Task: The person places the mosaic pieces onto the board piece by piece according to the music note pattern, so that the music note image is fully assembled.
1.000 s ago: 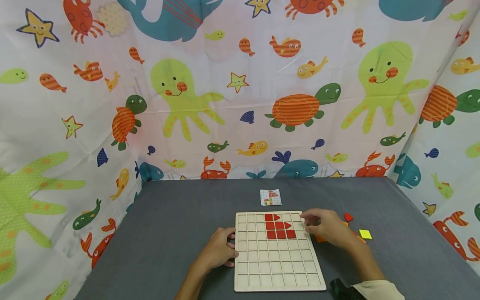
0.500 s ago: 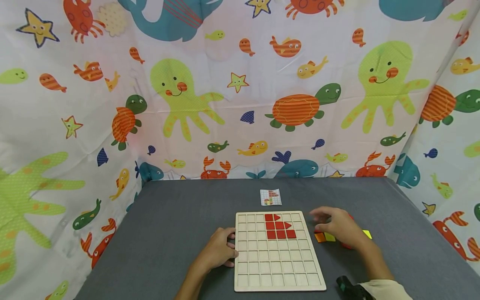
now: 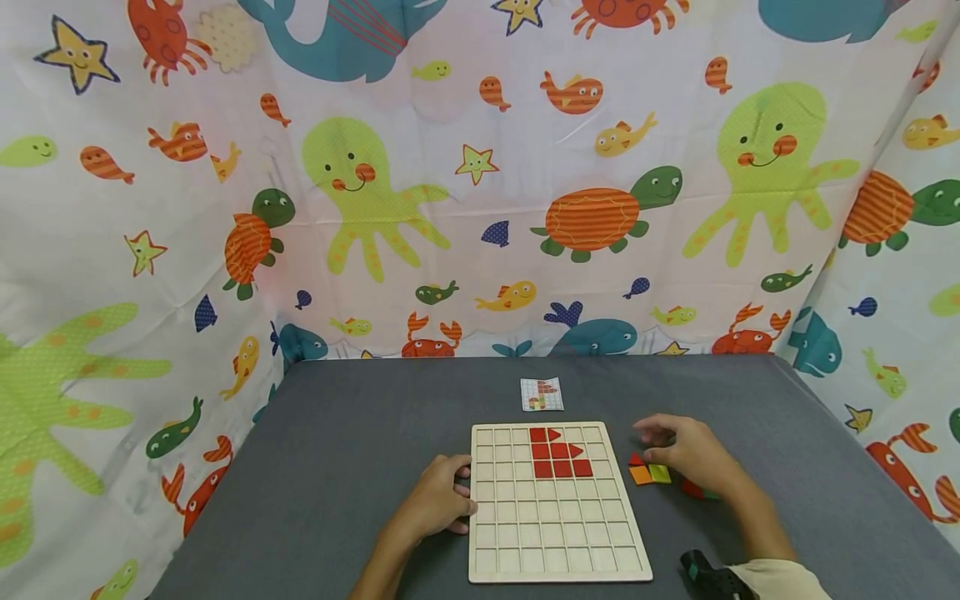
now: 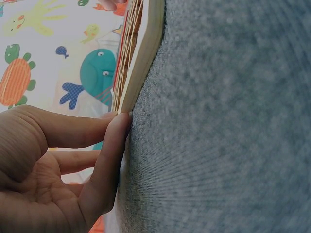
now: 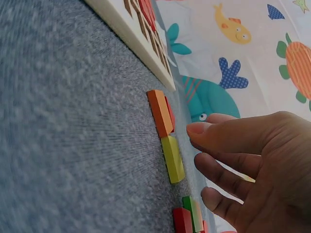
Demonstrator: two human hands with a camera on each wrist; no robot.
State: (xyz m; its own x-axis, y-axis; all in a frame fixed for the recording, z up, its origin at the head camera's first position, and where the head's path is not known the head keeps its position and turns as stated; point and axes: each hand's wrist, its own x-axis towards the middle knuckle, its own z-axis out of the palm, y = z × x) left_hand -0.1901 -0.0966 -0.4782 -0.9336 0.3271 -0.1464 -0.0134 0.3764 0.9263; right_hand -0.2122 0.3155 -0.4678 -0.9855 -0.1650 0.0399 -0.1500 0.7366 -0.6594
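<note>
A pale wooden grid board (image 3: 555, 533) lies on the grey table, with red squares (image 3: 551, 451) and red triangles (image 3: 576, 451) set in its upper cells. My left hand (image 3: 437, 497) holds the board's left edge, thumb and index fingertip meeting at the rim in the left wrist view. My right hand (image 3: 693, 450) is over the loose pieces to the right of the board, fingers loosely bent with nothing between them. Below its fingertips lie an orange square (image 5: 161, 114), a yellow-green square (image 5: 173, 159) and a red triangle (image 3: 636, 459).
More loose pieces, a red one (image 5: 182, 221) and a green one (image 5: 192, 212) among them, lie partly hidden by the right hand. A small printed pattern card (image 3: 542, 395) lies beyond the board. A curtain with sea animals (image 3: 480, 192) stands behind the table.
My right hand has moved right, from the board's upper right edge to over the loose pieces, uncovering the orange and yellow-green squares. The left hand and the board have stayed put.
</note>
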